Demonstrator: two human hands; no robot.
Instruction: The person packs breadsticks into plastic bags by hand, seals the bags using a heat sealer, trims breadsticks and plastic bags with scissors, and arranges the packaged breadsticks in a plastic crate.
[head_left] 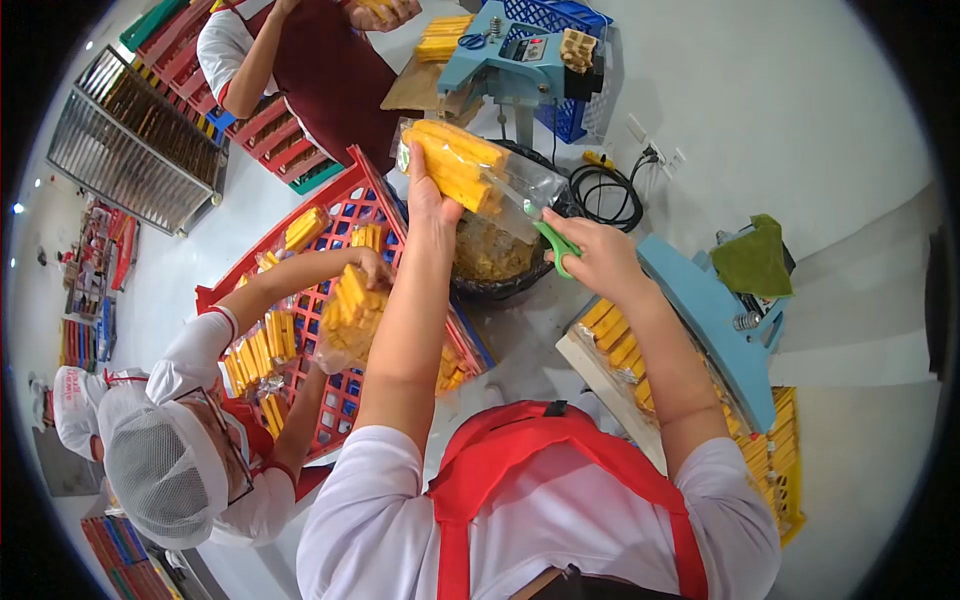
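My left hand (432, 185) is closed around a clear plastic bag (455, 165) full of yellow sticks, raised above a black-lined bin (495, 258). In my right hand (600, 255) is a pair of scissors with green handles (556, 250). Its blades point toward the loose, unfilled end of the bag; whether they touch the plastic I cannot tell. Brownish scraps lie in the bin underneath.
At left a co-worker in a hairnet (160, 465) handles another bag (352, 315) over a red crate (330, 425). A second person in a maroon apron (335, 75) stands ahead. Blue sealing machines (515, 65) stand ahead and right, beside yellow sticks (615, 345). Black cables (610, 195) coil nearby.
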